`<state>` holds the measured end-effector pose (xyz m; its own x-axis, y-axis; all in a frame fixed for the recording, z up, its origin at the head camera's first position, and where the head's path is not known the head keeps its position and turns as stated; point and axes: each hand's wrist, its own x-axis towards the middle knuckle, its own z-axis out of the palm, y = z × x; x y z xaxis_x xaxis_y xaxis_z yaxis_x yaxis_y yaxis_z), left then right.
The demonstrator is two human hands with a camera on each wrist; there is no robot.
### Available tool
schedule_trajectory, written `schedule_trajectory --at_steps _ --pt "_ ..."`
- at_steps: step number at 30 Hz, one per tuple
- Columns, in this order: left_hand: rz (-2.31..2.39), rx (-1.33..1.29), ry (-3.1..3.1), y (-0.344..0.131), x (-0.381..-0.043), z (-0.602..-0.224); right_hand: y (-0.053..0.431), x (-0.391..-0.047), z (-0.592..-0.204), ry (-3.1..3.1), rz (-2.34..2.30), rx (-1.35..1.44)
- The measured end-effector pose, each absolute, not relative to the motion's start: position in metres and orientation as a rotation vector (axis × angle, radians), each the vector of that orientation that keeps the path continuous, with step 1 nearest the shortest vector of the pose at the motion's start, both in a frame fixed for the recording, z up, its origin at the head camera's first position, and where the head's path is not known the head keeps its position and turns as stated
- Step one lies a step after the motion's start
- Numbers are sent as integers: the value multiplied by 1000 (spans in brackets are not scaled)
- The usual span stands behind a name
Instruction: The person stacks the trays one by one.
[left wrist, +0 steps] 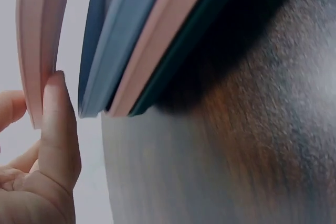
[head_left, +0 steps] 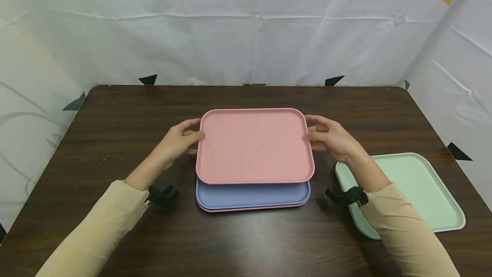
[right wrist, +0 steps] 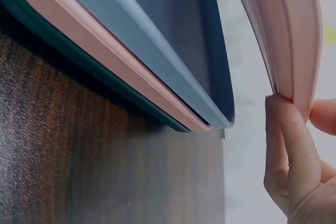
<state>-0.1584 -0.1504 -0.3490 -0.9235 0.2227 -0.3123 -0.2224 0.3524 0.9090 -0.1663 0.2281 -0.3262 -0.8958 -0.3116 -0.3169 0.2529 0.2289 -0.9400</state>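
Observation:
A pink tray (head_left: 255, 146) is held up by both hands, one at each short side. My left hand (head_left: 178, 140) pinches its left edge and my right hand (head_left: 330, 137) pinches its right edge, thumbs on top and fingers beneath. Under it, apart by a gap, lies a stack on the table: a blue tray (head_left: 253, 195) on top, another pink tray (left wrist: 157, 40) below that, and a dark green tray (right wrist: 94, 80) at the bottom. In the head view the raised tray hides the far part of the stack.
A light green tray (head_left: 415, 187) lies on the right of the dark wooden table (head_left: 115, 148), partly covered by my right forearm. White sheeting (head_left: 238, 46) with yellow and black triangles stands behind the table and at its sides.

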Motion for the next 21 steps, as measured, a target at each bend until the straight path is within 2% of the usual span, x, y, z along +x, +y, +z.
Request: schedule_trajectory --at_steps 21 --pt "1534 -10 2285 -159 -149 -354 225 -162 -335 2044 -1579 -124"
